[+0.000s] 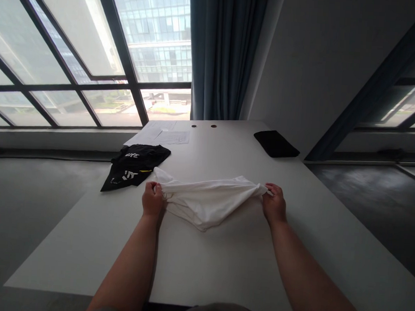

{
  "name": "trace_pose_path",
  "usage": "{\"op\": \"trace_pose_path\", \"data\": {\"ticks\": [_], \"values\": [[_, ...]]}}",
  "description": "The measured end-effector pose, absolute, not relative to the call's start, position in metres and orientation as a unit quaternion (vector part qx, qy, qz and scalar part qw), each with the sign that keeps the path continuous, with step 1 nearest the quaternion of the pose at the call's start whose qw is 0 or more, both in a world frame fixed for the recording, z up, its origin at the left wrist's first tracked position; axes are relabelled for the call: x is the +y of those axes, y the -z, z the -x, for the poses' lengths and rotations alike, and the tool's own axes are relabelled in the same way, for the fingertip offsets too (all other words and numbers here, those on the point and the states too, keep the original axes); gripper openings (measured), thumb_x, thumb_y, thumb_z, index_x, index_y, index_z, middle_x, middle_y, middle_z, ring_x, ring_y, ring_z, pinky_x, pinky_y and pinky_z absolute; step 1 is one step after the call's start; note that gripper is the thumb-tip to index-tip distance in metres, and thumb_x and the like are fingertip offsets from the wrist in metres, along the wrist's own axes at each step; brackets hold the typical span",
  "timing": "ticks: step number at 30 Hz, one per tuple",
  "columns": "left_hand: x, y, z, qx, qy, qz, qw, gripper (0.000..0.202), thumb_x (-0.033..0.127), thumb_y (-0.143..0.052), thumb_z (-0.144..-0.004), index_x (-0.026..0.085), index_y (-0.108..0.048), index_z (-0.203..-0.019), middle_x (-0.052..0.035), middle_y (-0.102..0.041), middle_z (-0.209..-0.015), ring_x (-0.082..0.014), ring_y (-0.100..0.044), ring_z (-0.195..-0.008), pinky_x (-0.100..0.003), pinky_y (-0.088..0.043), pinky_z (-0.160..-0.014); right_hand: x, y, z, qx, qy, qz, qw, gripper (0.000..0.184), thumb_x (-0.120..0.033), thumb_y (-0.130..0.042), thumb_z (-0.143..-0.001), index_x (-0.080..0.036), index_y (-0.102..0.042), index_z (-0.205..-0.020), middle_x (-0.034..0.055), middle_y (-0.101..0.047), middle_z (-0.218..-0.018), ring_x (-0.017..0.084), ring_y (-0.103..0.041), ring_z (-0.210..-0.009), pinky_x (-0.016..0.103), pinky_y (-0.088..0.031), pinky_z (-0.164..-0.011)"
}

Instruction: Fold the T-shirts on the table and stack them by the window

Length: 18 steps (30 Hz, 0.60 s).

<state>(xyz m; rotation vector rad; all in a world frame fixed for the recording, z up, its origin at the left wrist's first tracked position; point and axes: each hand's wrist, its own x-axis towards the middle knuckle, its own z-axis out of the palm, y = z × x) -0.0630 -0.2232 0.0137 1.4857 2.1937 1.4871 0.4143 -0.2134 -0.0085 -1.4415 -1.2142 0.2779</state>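
A white cloth garment (212,200), whose exact kind I cannot make out, is stretched sideways above the table. My left hand (153,199) is closed on its left end, fingers pinched at the edge. At the opposite end, my right hand (274,204) grips the cloth near a bunched corner. Between the hands the upper edge runs fairly straight, while the lower part sags in folds to a point. Just beyond my left hand lies a crumpled black garment (136,163) with white lettering and a small yellow mark.
The white table (218,269) reaches toward a window and a blue curtain (224,53). Papers (169,137) lie at the far left, a folded black cloth (276,143) at the far right edge. Two round holes sit near the back edge.
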Motion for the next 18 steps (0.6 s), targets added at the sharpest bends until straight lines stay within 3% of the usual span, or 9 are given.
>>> {"op": "trace_pose_path", "data": {"ticks": [5,10,14,18], "values": [[-0.223,-0.008,0.057,0.705,-0.459,-0.537,0.065,0.028,0.047,-0.05,-0.097,0.023,-0.063,-0.106,-0.007,-0.072,-0.094,-0.0248,-0.067,-0.086,-0.035,-0.05,-0.078,-0.209,0.013,-0.42,-0.468,-0.197,0.636,0.581,0.04,-0.052,-0.07,-0.079,-0.02,-0.074,-0.102,0.0067,-0.074,-0.093,0.024,-0.068,-0.085,0.04,-0.056,-0.084],[-0.226,0.0,0.038,0.598,-0.404,-0.685,0.097,0.05,0.049,-0.067,-0.088,0.022,-0.061,-0.13,-0.0114,-0.072,-0.114,-0.029,-0.068,-0.104,-0.043,-0.053,-0.094,-0.206,0.016,-0.415,-0.381,-0.277,0.579,0.665,0.05,-0.062,-0.058,-0.084,-0.021,-0.067,-0.112,0.0065,-0.074,-0.093,0.023,-0.071,-0.081,0.039,-0.06,-0.075],[-0.227,0.004,0.026,0.557,-0.396,-0.725,0.085,0.061,0.039,-0.072,-0.082,0.019,-0.059,-0.138,-0.0151,-0.068,-0.127,-0.0335,-0.062,-0.122,-0.049,-0.048,-0.106,-0.218,0.012,-0.407,-0.508,-0.216,0.606,0.573,0.054,-0.058,-0.064,-0.083,-0.022,-0.064,-0.123,0.0091,-0.075,-0.105,0.026,-0.07,-0.093,0.043,-0.057,-0.089],[-0.227,0.002,0.024,0.583,-0.401,-0.703,0.078,0.046,0.036,-0.065,-0.087,0.022,-0.063,-0.131,-0.0114,-0.073,-0.118,-0.0307,-0.067,-0.111,-0.045,-0.05,-0.1,-0.229,0.009,-0.4,-0.565,-0.154,0.634,0.505,0.051,-0.052,-0.068,-0.079,-0.023,-0.066,-0.121,0.0087,-0.074,-0.111,0.027,-0.068,-0.092,0.043,-0.055,-0.09]]}}
